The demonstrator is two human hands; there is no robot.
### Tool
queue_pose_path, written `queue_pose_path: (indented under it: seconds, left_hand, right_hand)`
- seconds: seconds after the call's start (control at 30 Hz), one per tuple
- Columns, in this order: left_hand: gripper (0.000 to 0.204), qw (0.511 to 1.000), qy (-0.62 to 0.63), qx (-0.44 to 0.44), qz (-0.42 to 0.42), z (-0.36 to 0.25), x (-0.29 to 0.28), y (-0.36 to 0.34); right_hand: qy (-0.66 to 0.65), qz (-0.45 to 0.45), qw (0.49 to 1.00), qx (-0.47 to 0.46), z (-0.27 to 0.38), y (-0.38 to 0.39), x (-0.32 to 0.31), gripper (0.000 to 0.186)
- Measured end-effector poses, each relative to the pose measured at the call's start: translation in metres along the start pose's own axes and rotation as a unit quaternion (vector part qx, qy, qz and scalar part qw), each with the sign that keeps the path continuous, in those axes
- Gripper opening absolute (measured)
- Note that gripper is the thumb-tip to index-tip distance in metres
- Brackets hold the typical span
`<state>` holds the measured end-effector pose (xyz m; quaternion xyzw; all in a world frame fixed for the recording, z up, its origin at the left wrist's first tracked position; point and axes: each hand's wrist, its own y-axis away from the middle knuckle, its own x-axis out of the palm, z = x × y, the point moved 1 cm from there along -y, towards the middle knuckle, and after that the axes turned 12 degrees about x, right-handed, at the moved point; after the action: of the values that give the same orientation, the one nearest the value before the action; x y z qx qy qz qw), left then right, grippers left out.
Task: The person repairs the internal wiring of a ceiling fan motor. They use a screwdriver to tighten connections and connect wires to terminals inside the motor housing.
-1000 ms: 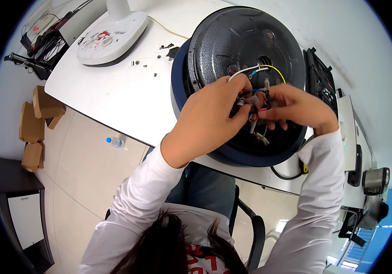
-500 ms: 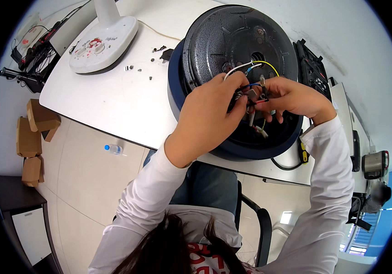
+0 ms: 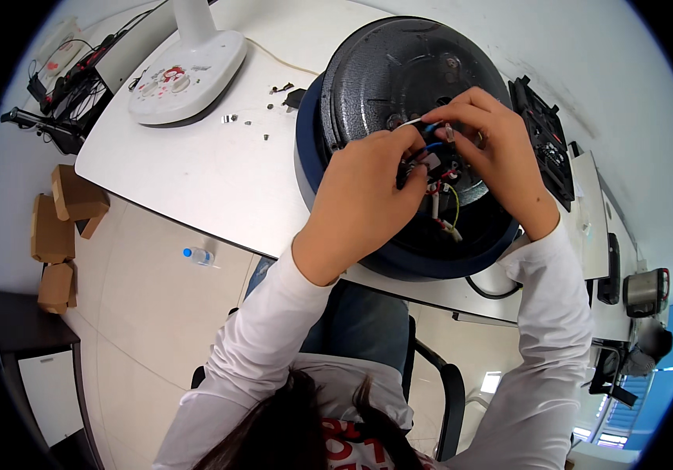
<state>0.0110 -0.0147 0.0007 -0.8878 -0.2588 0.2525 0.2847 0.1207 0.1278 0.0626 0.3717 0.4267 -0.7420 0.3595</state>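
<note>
Opened appliance: I have the dark blue round housing (image 3: 419,269) on the bench (image 3: 172,176), right of centre, with a black metal cover (image 3: 387,66) at its far side.
Wiring: between the hands I make out a blue wire (image 3: 434,146), a small silvery part (image 3: 432,162) and, nearer, a yellow-green wire (image 3: 456,205).
Left hand: the left hand (image 3: 368,188) is at the left of the wiring, thumb and fingers curled around the small parts with a narrow gap; I cannot tell whether it grips one.
Right hand: the right hand (image 3: 499,141) is farther and to the right, partly open, forefinger by a white wire (image 3: 412,123); I cannot confirm a hold.
Bench, left: small loose pieces (image 3: 230,119), and beyond them a white stand (image 3: 194,78).
Bench, right: I see a black tool case (image 3: 539,129).
Floor, left: a blue-capped bottle (image 3: 199,256) and cardboard boxes (image 3: 54,227).
</note>
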Motion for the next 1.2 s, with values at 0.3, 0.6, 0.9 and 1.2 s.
queue_pose_path:
  seconds: [0.3,0.6,0.9,1.2]
  left_hand:
    - [0.01,0.999,0.029,-0.018,0.019,0.02,-0.002,-0.017]
    - [0.013,0.998,-0.055,-0.004,0.008,0.018,0.009,-0.034]
    - [0.017,0.998,-0.036,-0.021,0.039,0.02,0.003,-0.038]
    - [0.019,0.993,-0.079,-0.049,0.07,0.012,-0.001,-0.044]
  right_hand:
    - [-0.098,0.016,0.995,-0.006,-0.022,0.009,0.0,0.017]
    - [-0.118,0.074,0.987,0.074,-0.026,0.003,-0.006,0.011]
    - [-0.128,0.285,0.942,0.122,-0.027,-0.032,-0.026,0.016]
    - [-0.185,0.34,0.916,0.11,-0.032,-0.041,-0.012,0.013]
